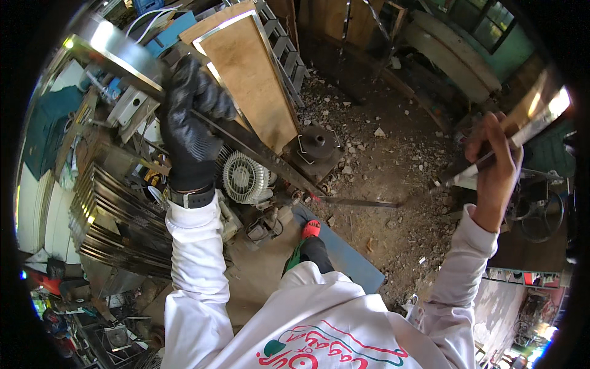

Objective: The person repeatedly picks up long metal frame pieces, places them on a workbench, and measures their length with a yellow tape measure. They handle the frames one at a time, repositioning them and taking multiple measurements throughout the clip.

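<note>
My left hand [193, 117], in a black glove, is closed around a long metal strip [261, 152]. A wide shiny part of metal sticks out past this hand to the upper left, and the narrow dark length slants down to the middle. My bare right hand [496, 166] grips a shiny metal bar [541, 117] with a dark lower end. A thin dark blurred length lies between the two pieces; whether they are one strip I cannot tell. Both hands are raised and wide apart.
Below the strip stand a round-caged fan [244, 177] and a dark metal base with a short post [316, 142]. A framed brown panel [246, 67] leans at the back beside a ladder [286, 52]. Stacked metal strips [120, 215] lie left. Rubble covers the ground; a blue-grey board [350, 252] lies near my foot.
</note>
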Motion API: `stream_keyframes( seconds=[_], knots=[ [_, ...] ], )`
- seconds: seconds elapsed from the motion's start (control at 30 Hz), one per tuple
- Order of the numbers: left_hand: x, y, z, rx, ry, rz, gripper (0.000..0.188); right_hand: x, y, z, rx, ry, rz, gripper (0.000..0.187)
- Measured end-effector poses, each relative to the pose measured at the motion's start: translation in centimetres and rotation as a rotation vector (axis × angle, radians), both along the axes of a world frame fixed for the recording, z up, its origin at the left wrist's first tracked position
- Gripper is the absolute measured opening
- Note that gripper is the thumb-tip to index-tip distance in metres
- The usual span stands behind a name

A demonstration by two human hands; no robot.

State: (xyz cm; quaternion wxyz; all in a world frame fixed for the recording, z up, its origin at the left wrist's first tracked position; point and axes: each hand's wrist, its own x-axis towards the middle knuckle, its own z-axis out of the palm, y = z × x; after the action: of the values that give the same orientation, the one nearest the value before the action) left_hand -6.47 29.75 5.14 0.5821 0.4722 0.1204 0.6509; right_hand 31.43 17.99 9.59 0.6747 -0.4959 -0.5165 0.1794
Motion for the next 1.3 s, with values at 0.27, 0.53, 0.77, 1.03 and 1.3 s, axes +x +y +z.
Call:
stream_keyframes(
  seconds=[0.27,0.53,0.77,1.03,1.3],
  knots=[
    [-0.6,13.5,-6.0,-0.175,0.025,0.203,0.038,-0.7,18.7,-5.2,-0.114,-0.044,0.045,0.035],
    [-1.1,20.7,-9.2,-0.226,-0.039,0.342,0.042,-0.5,28.6,-7.8,-0.102,-0.199,0.111,0.035],
    [-1.5,22.5,-12.5,-0.272,-0.023,0.312,0.041,0.1,32.0,-11.2,-0.198,-0.223,0.226,0.029],
    [-1.9,23.6,-13.0,-0.256,-0.015,0.402,0.037,-1.2,33.2,-9.2,-0.283,-0.344,0.144,0.029],
    [-4.4,25.1,-3.0,-0.088,0.039,0.208,0.029,-1.7,33.5,-2.7,0.058,-0.331,0.158,0.025]
  ],
)
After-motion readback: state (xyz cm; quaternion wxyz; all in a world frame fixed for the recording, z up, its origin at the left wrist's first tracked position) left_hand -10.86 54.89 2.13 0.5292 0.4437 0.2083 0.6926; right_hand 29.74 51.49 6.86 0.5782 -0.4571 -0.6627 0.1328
